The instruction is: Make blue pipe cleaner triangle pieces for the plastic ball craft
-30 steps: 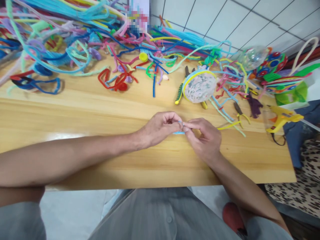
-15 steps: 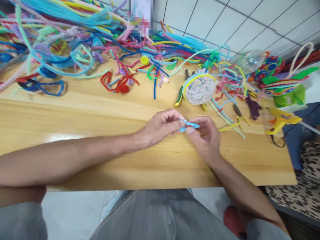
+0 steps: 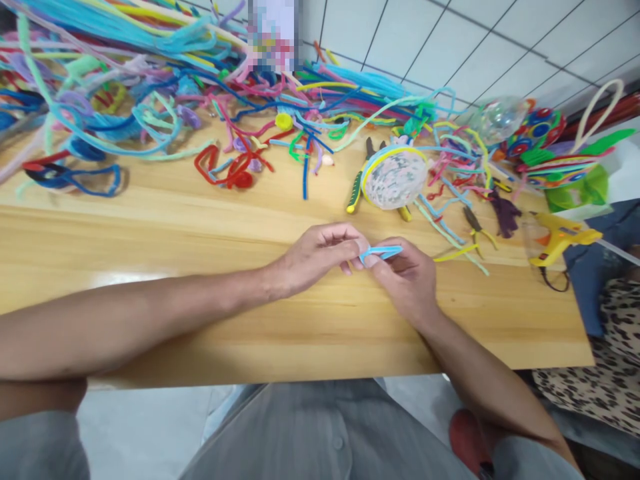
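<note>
A light-blue pipe cleaner (image 3: 385,251), folded into a narrow pointed loop, is held above the table between my two hands. My left hand (image 3: 336,248) pinches its left end between thumb and fingers. On the other side, my right hand (image 3: 407,273) has its thumb near that same end and its fingers curled behind the loop, so both hands grip it. The loop's folded tip points right, toward my right fingers. Part of the left end is hidden under my fingertips.
Beyond my hands lie a clear dome (image 3: 395,177) with a yellow rim, over green-handled pliers (image 3: 355,192), and red bent pipe cleaners (image 3: 240,175). Smaller pliers (image 3: 477,230) and a yellow glue gun (image 3: 565,237) are at right. Many coloured pipe cleaners (image 3: 165,43) heap along the back.
The blue loop has turned flatter and narrowed, with its tip pointing more to the right. My right thumb has shifted left, closer to my left fingertips.
</note>
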`<state>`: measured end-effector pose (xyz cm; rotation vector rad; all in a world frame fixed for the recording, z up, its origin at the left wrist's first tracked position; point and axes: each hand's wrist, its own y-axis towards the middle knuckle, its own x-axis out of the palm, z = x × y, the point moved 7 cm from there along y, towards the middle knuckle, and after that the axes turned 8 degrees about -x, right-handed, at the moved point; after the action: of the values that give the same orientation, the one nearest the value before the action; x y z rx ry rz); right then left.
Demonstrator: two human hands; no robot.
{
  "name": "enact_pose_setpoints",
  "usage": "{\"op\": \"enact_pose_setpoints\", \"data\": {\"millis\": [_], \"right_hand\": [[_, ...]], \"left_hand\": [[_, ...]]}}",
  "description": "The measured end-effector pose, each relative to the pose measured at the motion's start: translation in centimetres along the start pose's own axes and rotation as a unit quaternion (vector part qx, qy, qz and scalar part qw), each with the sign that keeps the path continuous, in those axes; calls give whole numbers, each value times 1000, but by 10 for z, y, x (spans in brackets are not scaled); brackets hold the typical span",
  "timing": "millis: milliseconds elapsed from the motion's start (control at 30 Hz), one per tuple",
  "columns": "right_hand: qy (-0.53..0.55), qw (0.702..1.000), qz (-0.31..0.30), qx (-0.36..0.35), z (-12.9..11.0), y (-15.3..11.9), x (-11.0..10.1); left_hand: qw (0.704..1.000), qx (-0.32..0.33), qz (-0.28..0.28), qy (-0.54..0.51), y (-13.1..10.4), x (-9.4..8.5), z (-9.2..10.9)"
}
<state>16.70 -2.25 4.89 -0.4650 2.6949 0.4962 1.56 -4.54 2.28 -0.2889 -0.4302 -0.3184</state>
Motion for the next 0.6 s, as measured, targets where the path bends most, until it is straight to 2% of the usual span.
{"op": "enact_pose_setpoints", "data": {"millis": [367,600], "right_hand": [[-19,1000,-15,-15,1,-2,2],[1,1000,-16,-3,1,-5,5]], "left_hand": [[998,-8,22,55,-1,1,5],[993,45,41,101,-7,4,8]]}}
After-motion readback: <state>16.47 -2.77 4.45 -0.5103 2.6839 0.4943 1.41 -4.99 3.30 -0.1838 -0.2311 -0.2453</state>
